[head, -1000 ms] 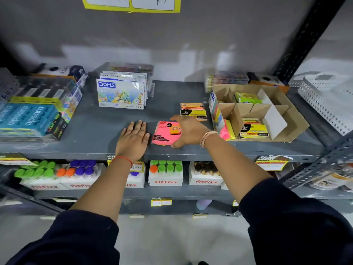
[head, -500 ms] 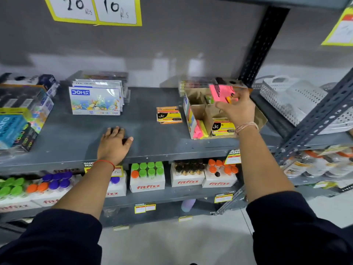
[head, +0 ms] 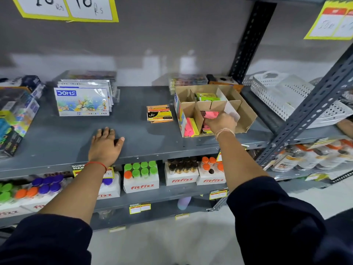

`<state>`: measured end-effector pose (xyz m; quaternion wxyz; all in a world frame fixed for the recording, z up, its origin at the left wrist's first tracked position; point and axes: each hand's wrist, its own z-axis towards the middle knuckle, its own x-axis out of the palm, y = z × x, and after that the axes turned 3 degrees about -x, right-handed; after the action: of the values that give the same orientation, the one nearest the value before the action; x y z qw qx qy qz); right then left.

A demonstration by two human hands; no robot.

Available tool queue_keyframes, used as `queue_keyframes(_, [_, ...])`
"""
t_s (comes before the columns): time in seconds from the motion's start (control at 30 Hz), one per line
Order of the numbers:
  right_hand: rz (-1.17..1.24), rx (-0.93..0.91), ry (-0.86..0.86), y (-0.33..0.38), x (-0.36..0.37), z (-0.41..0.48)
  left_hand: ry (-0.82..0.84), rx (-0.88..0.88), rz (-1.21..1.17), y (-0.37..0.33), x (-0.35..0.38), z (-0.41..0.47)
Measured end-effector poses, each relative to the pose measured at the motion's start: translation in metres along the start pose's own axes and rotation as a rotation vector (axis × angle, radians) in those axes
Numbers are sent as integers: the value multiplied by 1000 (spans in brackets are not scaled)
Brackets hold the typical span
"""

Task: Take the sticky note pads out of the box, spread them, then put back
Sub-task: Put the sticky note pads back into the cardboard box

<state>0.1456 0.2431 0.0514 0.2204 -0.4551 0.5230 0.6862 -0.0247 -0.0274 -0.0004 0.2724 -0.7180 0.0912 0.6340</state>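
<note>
An open cardboard box (head: 246, 111) with dividers stands on the right of the grey shelf (head: 133, 142). My right hand (head: 219, 124) is inside its front middle compartment, shut on a pink sticky note pad (head: 210, 114). Pink and yellow pads (head: 190, 127) stand in the front left compartment, and green pads (head: 207, 96) sit in a rear one. A yellow and orange pad (head: 159, 114) lies on the shelf just left of the box. My left hand (head: 106, 144) rests flat on the shelf's front, fingers spread, holding nothing.
DOMS colour boxes (head: 82, 101) stand at the back left, and wrapped packs (head: 15, 113) sit at the far left. White plastic baskets (head: 286, 94) fill the right bay behind a slanted steel upright (head: 305, 109). Fitfizz bottle cartons (head: 141, 176) line the shelf below.
My right hand lifted the pink pad off the shelf, carried it right over the box, and lowered it into the front middle compartment. The left hand stayed flat on the shelf.
</note>
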Motion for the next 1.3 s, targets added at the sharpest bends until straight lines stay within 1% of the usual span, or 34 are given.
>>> queue_keyframes(0.1, [3, 6, 21, 0, -7, -1, 13, -7, 14, -1, -1, -1])
queue_keyframes(0.2, [-102, -32, -54, 12, -25, -3, 28, -12, 19, -3, -2, -1])
queue_keyframes(0.23, [-128, -93, -92, 22, -31, -4, 32, -10, 20, -5, -2, -1])
queue_keyframes(0.27, [-139, -189, -110, 35, -36, -5, 34, -1, 25, -6, -2, -1])
queue_keyframes(0.3, [-136, -318, -91, 48, -38, -4, 32, 17, 27, -8, -1, 0])
queue_keyframes(0.33, [-134, -467, -26, 63, -37, -3, 25, 40, 24, -9, 0, 0])
queue_keyframes(0.4, [-182, -710, 188, 92, -29, -2, 12, 72, -2, -13, 2, 0])
queue_keyframes(0.47, [-362, -842, 391, 113, -12, 0, 13, 83, -5, -15, 4, 1])
queue_keyframes(0.57, [-671, -934, 556, 131, 20, 10, 14, 79, 10, -13, 7, 2])
queue_keyframes(0.67, [-799, -938, 643, 141, 43, 28, -7, 71, -6, -12, 10, 4])
queue_keyframes(0.83, [-844, -906, 713, 150, 60, 44, -17, 70, -2, -11, 12, 5])
queue_keyframes(0.93, [-783, -850, 738, 149, 59, 39, -32, 65, -4, -12, 11, 4])
queue_keyframes(1.03, [-699, -838, 760, 148, 57, 39, -37, 63, -13, -13, 12, 5])
queue_keyframes(1.2, [-741, -815, 748, 147, 61, 33, -33, 63, -11, -13, 11, 4])
queue_keyframes(1.3, [-687, -793, 756, 147, 63, 33, -28, 66, -9, -13, 11, 4])
